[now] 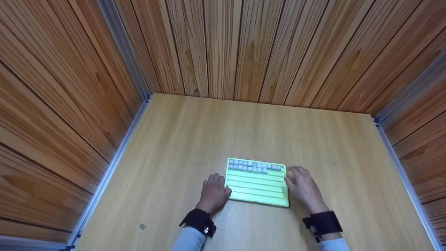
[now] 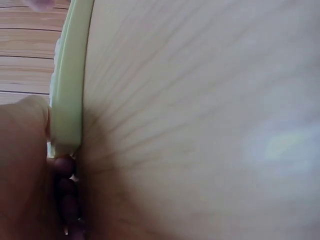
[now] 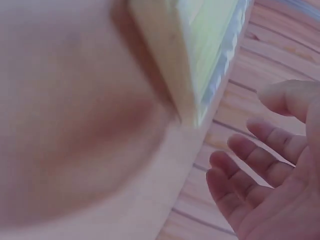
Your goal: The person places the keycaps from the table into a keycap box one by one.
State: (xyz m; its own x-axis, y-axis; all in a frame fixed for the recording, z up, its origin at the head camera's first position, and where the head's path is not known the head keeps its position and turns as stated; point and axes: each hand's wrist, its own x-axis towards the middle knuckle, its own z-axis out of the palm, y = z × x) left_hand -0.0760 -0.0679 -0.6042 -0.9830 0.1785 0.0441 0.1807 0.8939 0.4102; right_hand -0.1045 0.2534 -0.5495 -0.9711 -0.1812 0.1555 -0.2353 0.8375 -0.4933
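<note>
A flat lime-green tray [image 1: 256, 188] with several ridged rows lies on the table. Small pale blue-white blocks [image 1: 246, 166] fill most of its top two rows; their exact kind is too small to tell. At the tray's left edge, my left hand [image 1: 213, 192] holds on, its thumb over the rim and its fingers along the side. The left wrist view shows the tray's side wall [image 2: 70, 95] between thumb and fingertips. Beside the right edge is my right hand [image 1: 306, 187], its fingers loosely bent and apart from the tray in the right wrist view.
A light wooden table [image 1: 209, 129] surrounds the tray. Wood-panelled walls [image 1: 251, 52] stand at the back and both sides, with metal strips [image 1: 108, 164] along the side edges. A small dark spot [image 1: 142, 226] marks the table at the front left.
</note>
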